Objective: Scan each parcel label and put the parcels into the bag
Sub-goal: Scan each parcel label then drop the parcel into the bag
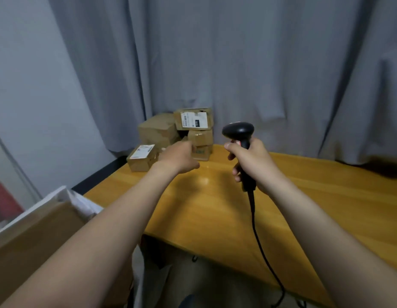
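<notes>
At the far left corner of the table point(215, 207), against the grey curtain point(237, 63), sits the stack of parcels point(162, 130); the left hand point(178, 157) reaches over the tabletop toward it, back to the camera and fingers foreshortened, so I cannot tell whether they are spread or curling, though it seems to hold nothing; the right hand point(253, 163) is wrapped round the handle of the black scanner point(237, 131), raised above the table's middle, its cable point(257, 236) trailing off the near edge. Picking a parcel is likely the step; best take the low box point(140, 164) at the table's left edge, whose white label point(142, 151) faces up, rather than pull from under the pile, which could topple; then turn the label flat toward the scanner head. The boxes are matte brown card, taped, square-edged, slightly dented; the tabletop is glossy yellow wood; off its near left corner stands the white bag point(66, 196), thin and crinkled.
</notes>
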`<state>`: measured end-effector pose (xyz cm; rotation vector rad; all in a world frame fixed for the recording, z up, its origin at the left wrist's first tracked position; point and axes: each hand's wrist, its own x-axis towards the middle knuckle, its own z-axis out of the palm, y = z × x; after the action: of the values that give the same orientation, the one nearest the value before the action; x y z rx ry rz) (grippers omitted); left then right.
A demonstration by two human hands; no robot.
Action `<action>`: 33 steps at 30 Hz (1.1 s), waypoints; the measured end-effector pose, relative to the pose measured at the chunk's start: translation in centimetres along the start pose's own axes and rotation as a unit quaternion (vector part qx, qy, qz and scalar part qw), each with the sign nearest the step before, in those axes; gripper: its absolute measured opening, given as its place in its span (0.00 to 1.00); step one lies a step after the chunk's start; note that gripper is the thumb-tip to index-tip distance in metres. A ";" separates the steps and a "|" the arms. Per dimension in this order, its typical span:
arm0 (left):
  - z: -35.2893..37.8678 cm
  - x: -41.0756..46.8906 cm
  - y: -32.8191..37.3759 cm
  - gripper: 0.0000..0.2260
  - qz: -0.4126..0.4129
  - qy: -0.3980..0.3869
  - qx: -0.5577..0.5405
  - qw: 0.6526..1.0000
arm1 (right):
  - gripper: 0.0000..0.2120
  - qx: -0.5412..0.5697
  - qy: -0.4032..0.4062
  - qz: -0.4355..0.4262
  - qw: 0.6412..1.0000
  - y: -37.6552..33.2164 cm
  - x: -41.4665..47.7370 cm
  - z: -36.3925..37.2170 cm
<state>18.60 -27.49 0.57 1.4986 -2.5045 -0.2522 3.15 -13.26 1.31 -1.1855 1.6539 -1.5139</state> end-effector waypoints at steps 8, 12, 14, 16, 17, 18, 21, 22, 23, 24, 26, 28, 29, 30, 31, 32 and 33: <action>5.2 12.1 -0.6 0.31 -0.051 0.030 -0.047 0.997 | 0.08 -0.020 0.026 0.024 0.999 5.5 9.4 0.4; 7.6 17.4 -1.5 0.37 -0.189 0.062 -0.246 0.949 | 0.08 -0.009 0.024 0.053 0.998 8.8 13.4 0.6; 8.4 19.6 -1.4 0.40 -0.272 0.066 -0.379 0.882 | 0.08 -0.004 0.027 0.061 0.998 10.3 14.9 1.0; 9.0 21.3 -1.4 0.40 -0.335 0.043 -0.503 0.796 | 0.08 -0.003 0.030 0.070 0.997 11.5 16.0 1.7; 9.4 22.1 -1.6 0.38 -0.353 0.021 -0.547 0.759 | 0.08 -0.003 0.030 0.075 0.997 12.1 16.3 2.0; 9.9 22.7 -1.7 0.35 -0.365 -0.001 -0.575 0.732 | 0.08 -0.004 0.029 0.078 0.997 12.5 16.6 2.3; 11.2 24.1 -1.7 0.30 -0.373 -0.012 -0.637 0.675 | 0.08 -0.011 0.020 0.082 0.996 13.5 17.1 2.8; 11.4 24.4 -1.4 0.28 -0.367 -0.008 -0.649 0.666 | 0.08 -0.008 0.019 0.083 0.996 13.7 17.2 2.8; 11.4 24.6 -1.3 0.26 -0.361 -0.006 -0.657 0.662 | 0.08 -0.006 0.019 0.085 0.996 13.8 17.1 2.7; 11.4 24.7 -1.3 0.25 -0.356 -0.003 -0.662 0.659 | 0.08 -0.004 0.021 0.085 0.996 13.8 17.1 2.6; 11.3 24.8 -1.4 0.24 -0.351 0.008 -0.666 0.658 | 0.08 -0.006 0.024 0.082 0.996 13.8 16.9 2.3; 11.5 24.7 -1.8 0.24 -0.360 0.024 -0.661 0.658 | 0.08 -0.009 0.029 0.079 0.996 13.6 16.5 2.1; 11.4 24.3 -1.9 0.24 -0.360 0.027 -0.660 0.659 | 0.08 -0.009 0.031 0.076 0.997 13.5 16.3 2.0; 11.4 23.8 -1.9 0.24 -0.358 0.026 -0.660 0.660 | 0.08 -0.009 0.032 0.076 0.997 13.3 16.0 1.8; 11.3 23.2 -1.9 0.24 -0.354 0.022 -0.661 0.661 | 0.08 -0.007 0.034 0.077 0.996 13.0 15.7 1.7; 11.2 22.4 -1.9 0.24 -0.350 0.015 -0.664 0.660 | 0.08 -0.003 0.035 0.078 0.996 12.7 15.3 1.5; 11.0 21.5 -1.9 0.23 -0.347 0.006 -0.665 0.661 | 0.08 0.003 0.036 0.077 0.996 12.3 14.8 1.3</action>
<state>7.39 -46.91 -8.56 1.4303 -0.8364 -1.6717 -4.67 -27.69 -8.91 -0.9875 1.7448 -1.4785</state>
